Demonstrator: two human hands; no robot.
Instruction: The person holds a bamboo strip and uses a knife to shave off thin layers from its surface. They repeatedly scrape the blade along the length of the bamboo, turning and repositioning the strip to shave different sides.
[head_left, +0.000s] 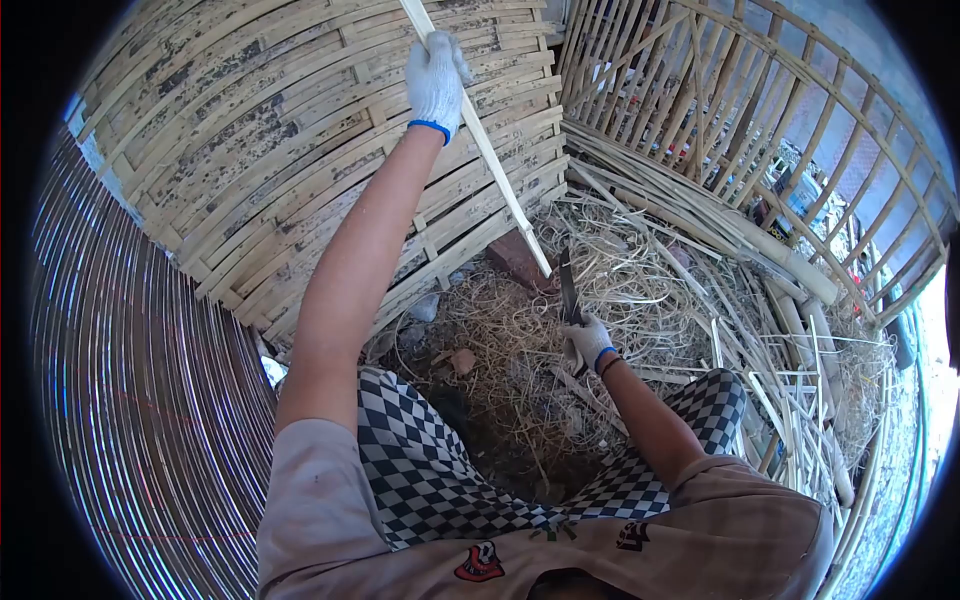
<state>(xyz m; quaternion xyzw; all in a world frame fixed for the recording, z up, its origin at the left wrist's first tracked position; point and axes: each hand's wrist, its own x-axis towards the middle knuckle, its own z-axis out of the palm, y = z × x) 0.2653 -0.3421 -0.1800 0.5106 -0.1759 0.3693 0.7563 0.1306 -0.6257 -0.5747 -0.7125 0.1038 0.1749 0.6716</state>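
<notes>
- Ground under me is dirt buried in dry bamboo shavings (520,370), with a brick (520,262) in the mess. Woven bamboo panels (250,140) on the left, an open bamboo frame (760,110) on the right.
- My left hand (436,82) is up high, grip wrapped tight around a bamboo strip (500,175).
- The strip's long axis runs diagonally, top at the upper edge, lower end pointing down-right near the brick.
- My right hand (588,343) has its grip clamped on a knife (568,290), blade pointing up, tip just beside the strip's lower end.
</notes>
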